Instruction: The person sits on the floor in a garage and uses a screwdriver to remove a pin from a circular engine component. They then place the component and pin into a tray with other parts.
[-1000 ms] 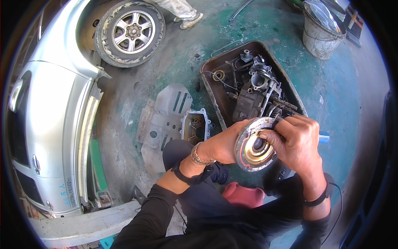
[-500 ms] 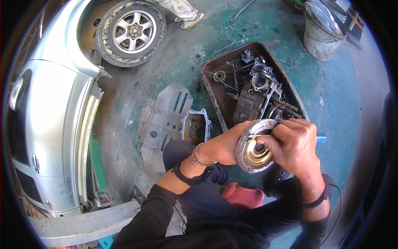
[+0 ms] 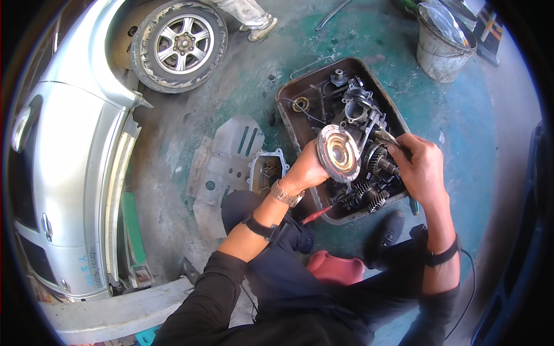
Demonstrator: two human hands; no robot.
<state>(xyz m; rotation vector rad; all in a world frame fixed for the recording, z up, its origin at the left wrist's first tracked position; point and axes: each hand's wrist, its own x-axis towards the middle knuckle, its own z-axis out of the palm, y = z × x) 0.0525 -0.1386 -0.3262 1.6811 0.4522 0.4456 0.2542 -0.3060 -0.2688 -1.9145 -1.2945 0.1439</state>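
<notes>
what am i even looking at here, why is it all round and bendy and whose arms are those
This is one picture from a wide fisheye camera worn on a person's head, looking down, so straight edges bend near the rim. The two forearms coming up from the bottom are that person's own. They are crouched on a green-painted concrete floor. The left hand holds up a round metal disc-shaped part. The right hand grips a thin metal tool or part; what exactly is hard to tell. Below the hands sits a dark oily tray full of gears and gearbox pieces. On the floor to the left lie a grey metal shield plate and a small cover. A silver car with its wheel is at left, a bucket top right.
</notes>
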